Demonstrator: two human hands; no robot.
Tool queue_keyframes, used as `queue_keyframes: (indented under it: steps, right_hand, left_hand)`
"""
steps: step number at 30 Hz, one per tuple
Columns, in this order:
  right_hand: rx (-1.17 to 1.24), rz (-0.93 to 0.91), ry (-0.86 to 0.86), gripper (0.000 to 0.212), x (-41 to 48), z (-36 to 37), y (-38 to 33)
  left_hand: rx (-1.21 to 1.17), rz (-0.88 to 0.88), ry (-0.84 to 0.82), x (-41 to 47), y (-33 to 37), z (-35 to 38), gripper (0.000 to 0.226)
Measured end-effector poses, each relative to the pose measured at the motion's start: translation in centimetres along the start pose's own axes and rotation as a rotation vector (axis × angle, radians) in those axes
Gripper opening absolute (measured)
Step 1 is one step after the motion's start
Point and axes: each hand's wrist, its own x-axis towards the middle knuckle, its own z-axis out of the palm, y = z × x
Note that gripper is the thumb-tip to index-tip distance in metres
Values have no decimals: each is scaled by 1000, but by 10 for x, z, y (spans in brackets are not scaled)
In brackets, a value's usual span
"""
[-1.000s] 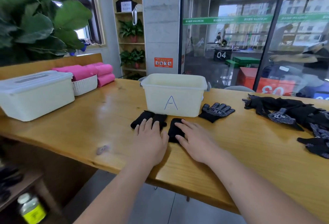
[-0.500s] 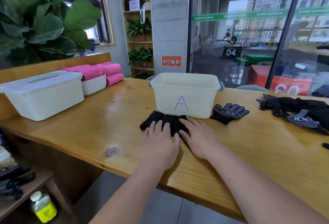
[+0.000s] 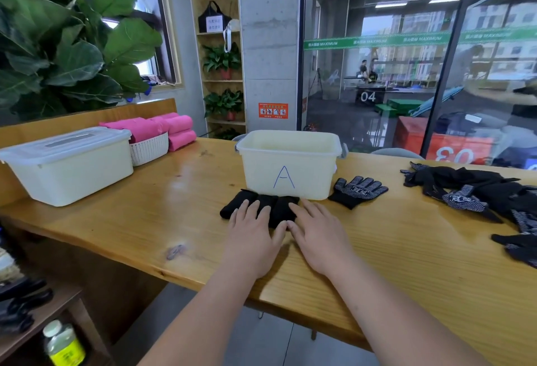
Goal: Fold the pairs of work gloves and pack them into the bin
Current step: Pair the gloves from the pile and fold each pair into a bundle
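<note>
A folded pair of black work gloves (image 3: 274, 205) lies on the wooden table (image 3: 174, 191), right in front of the cream bin marked "A" (image 3: 290, 168). My left hand (image 3: 251, 237) lies flat on the left part of the gloves, fingers straight. My right hand (image 3: 318, 234) lies flat beside it, its fingertips on the gloves' right end. Another black dotted glove (image 3: 359, 191) sits to the right of the bin. A heap of several more black gloves (image 3: 479, 194) is spread at the table's right end.
A lidded white box (image 3: 66, 162) stands at the left. Behind it a white basket (image 3: 149, 147) holds pink rolled cloths. A big leafy plant fills the far left. A glass wall runs behind the table. A low shelf with a bottle (image 3: 65, 345) is below left.
The two separate glove pieces have come together into one bundle close to the bin. Both hands slid forward with them and stay flat on top.
</note>
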Motion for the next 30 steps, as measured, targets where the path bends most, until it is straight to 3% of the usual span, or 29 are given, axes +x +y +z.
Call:
queue_keyframes:
  steps: [6, 10, 17, 21, 30]
  right_hand:
    - [-35, 43, -4, 58, -30, -15, 7]
    - [-45, 70, 0, 60, -50, -27, 17]
    - [-101, 122, 7, 64, -74, -43, 52]
    - [-151, 162, 27, 79, -88, -54, 85]
    - [-221, 310, 41, 60, -116, -81, 155]
  left_hand:
    - [125, 46, 31, -2, 5, 0, 81]
    - [206, 133, 45, -2, 12, 0, 72]
    - [172, 271, 19, -11, 61, -1, 78]
    - [130, 341, -3, -10, 100, 10, 77]
    - [16, 459, -83, -2, 192, 32, 69]
